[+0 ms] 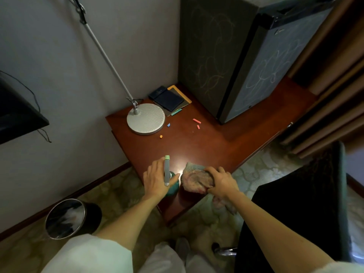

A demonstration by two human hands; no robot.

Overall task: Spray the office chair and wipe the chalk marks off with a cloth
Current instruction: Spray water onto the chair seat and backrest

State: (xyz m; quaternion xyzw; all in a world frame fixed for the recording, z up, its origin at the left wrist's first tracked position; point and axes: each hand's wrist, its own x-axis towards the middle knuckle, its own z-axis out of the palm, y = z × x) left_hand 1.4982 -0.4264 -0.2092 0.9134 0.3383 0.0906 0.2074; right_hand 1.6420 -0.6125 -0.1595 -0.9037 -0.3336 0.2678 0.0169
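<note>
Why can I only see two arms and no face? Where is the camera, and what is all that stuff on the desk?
The camera sits on the person's head and looks down, so you see only their arms, just like when you look down at your own. There is only this one picture. The left hand grips a teal spray bottle at the near end of the wooden desk. The right hand grips a pinkish cloth lying at the desk's edge. Farther back on the desk are a round lamp base, little chalk pieces and some dark notebooks. The black office chair is on the right, and a waste bin stands on the floor at the left.
</note>
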